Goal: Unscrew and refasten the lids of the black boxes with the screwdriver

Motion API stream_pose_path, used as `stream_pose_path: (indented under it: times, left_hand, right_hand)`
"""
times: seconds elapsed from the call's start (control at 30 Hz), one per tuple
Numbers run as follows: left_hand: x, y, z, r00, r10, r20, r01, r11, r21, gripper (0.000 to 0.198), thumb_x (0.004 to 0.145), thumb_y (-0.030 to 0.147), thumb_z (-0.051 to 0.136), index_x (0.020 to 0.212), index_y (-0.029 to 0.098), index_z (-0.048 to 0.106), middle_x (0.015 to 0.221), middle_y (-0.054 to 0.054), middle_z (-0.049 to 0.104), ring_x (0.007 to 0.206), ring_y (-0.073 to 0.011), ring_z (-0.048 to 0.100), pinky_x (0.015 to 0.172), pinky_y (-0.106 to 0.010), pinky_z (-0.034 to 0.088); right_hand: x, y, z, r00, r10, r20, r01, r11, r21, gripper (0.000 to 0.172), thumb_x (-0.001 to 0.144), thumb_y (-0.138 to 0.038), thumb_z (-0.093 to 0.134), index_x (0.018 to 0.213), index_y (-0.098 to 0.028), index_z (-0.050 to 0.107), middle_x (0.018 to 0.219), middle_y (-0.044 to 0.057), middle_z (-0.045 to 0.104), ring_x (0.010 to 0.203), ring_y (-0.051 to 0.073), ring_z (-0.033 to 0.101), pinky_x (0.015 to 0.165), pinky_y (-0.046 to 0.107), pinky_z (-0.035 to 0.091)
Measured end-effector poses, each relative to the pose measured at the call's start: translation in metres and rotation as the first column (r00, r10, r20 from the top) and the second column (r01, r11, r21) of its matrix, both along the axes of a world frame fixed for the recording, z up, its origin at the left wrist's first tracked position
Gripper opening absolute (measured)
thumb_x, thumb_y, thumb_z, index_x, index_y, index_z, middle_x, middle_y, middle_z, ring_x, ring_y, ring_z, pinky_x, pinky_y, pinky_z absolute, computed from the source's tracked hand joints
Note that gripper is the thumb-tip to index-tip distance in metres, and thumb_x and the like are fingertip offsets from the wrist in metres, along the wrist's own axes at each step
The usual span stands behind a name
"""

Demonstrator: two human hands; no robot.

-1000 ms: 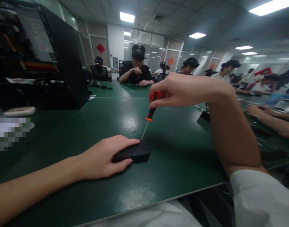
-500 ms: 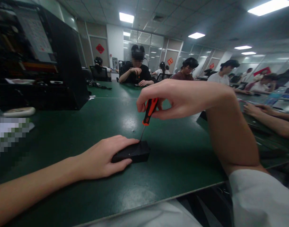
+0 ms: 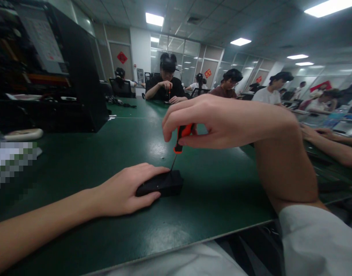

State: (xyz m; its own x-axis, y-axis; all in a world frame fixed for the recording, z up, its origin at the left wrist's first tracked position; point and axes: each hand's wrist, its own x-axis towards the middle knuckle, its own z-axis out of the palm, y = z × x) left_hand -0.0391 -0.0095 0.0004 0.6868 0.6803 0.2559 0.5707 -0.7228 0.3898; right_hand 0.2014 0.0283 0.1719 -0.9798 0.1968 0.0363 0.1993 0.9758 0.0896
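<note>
A small black box-shaped block [image 3: 170, 187] lies on the green tabletop [image 3: 129, 237]. My left hand [image 3: 132, 188] grips it from the left, fingers along the far side and thumb along the near side. Above it, my right hand [image 3: 204, 122] is closed around the red and black handle of a screwdriver [image 3: 178, 148]. The tool stands slightly tilted, its thin shaft running down to the top of the block near my left fingertips. Whether the tip sits in a screw is too small to tell.
A large black computer case [image 3: 78, 76] with its side off stands at the left, a white rounded object [image 3: 24, 134] beside it. Across the table a person in black [image 3: 152, 92] works with a screwdriver. Another person's forearms [image 3: 331, 145] rest at the right.
My right hand has shifted its hold on the screwdriver, its fingers now reaching further left and covering more of the handle. My left hand and the block have stayed in place.
</note>
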Motion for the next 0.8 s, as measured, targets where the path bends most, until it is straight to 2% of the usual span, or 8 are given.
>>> stream_pose_path:
  times: [0.1,0.2,0.27,0.47,0.67,0.8]
  left_hand:
    - [-0.001,0.001,-0.002,1.000,0.016,0.020,-0.017,1.000,0.007,0.051,0.095,0.033,0.062,0.142,0.023,0.048,0.125,-0.008,0.067,0.109,-0.0242,0.065,0.095,-0.035,0.051]
    - [-0.002,0.002,-0.005,1.000,0.008,0.024,-0.009,1.000,0.011,0.052,0.095,0.034,0.062,0.143,0.024,0.047,0.128,-0.008,0.066,0.112,-0.0247,0.064,0.097,-0.036,0.050]
    - [-0.003,0.002,-0.005,1.000,0.006,0.021,-0.006,1.000,0.010,0.051,0.095,0.034,0.062,0.143,0.025,0.047,0.129,-0.008,0.066,0.113,-0.0246,0.064,0.098,-0.036,0.050]
    - [-0.001,0.002,-0.002,1.000,-0.003,0.013,0.003,1.000,0.019,0.050,0.095,0.033,0.062,0.143,0.025,0.049,0.131,-0.008,0.066,0.115,-0.0266,0.064,0.097,-0.037,0.051]
    - [-0.003,0.002,-0.002,1.000,-0.005,0.011,0.004,1.000,0.025,0.051,0.095,0.034,0.062,0.143,0.025,0.049,0.130,-0.009,0.066,0.115,-0.0277,0.064,0.098,-0.038,0.051]
    - [-0.003,0.001,-0.002,1.000,-0.002,0.011,0.002,1.000,0.008,0.049,0.095,0.033,0.062,0.142,0.024,0.050,0.129,-0.008,0.066,0.115,-0.0266,0.064,0.099,-0.038,0.050]
  right_hand:
    - [0.000,-0.002,0.000,0.999,0.037,0.014,-0.037,0.999,-0.022,0.026,0.094,-0.023,0.055,0.118,-0.020,0.064,0.127,0.004,0.061,0.111,0.014,0.058,0.092,0.024,0.046]
    - [0.001,-0.004,0.000,1.000,0.006,-0.002,-0.006,1.000,-0.020,0.016,0.095,-0.028,0.058,0.105,-0.018,0.067,0.105,0.001,0.067,0.092,0.010,0.061,0.080,0.021,0.046]
    - [0.000,-0.007,0.000,1.000,-0.014,-0.022,0.014,0.999,-0.032,0.016,0.097,-0.030,0.056,0.098,-0.019,0.067,0.097,0.000,0.068,0.086,0.009,0.060,0.078,0.020,0.045]
    - [-0.004,-0.018,0.002,0.985,0.120,-0.122,-0.137,0.980,-0.142,0.019,0.099,-0.032,0.051,0.099,-0.018,0.065,0.105,0.002,0.069,0.093,0.009,0.062,0.085,0.019,0.049]
    - [-0.007,-0.021,-0.002,0.996,0.070,-0.061,-0.078,0.989,-0.129,0.021,0.099,-0.034,0.049,0.100,-0.023,0.066,0.104,0.000,0.070,0.094,0.011,0.063,0.087,0.021,0.051]
    - [-0.009,-0.021,-0.003,0.998,0.044,-0.048,-0.049,0.993,-0.111,0.022,0.099,-0.034,0.049,0.100,-0.021,0.066,0.107,0.002,0.071,0.096,0.011,0.063,0.087,0.021,0.051]
